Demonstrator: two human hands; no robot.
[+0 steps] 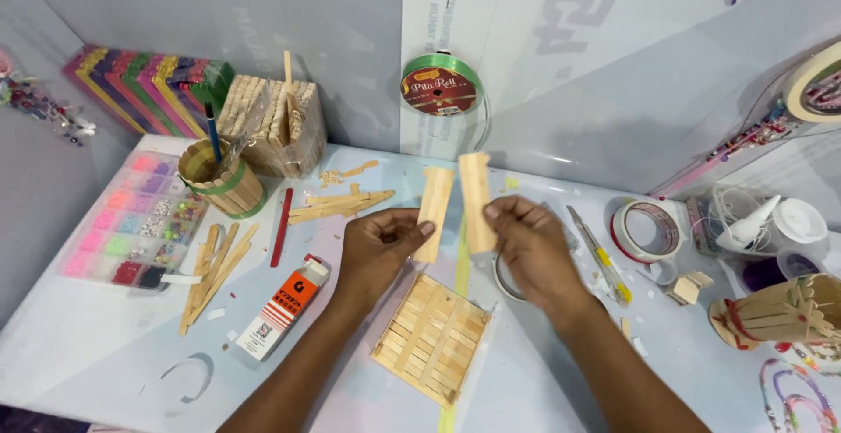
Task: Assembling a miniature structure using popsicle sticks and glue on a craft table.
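My left hand (378,245) holds a short flat wooden stick piece (435,205) upright above the table. My right hand (530,249) holds a second, similar wooden piece (476,197) right beside it; the two pieces stand almost parallel with a narrow gap between them. Below both hands lies a square panel of joined wooden craft sticks (431,337) on the white table. A roll of tape (504,280) lies partly hidden under my right hand.
Loose craft sticks (215,271) and a glue box (282,309) lie at left, near a bead organizer (131,223) and a stick-built cup (219,179). A utility knife (600,258), tape roll (646,230) and a stick barrel (780,310) sit at right. A green ribbon spool (441,84) hangs on the wall.
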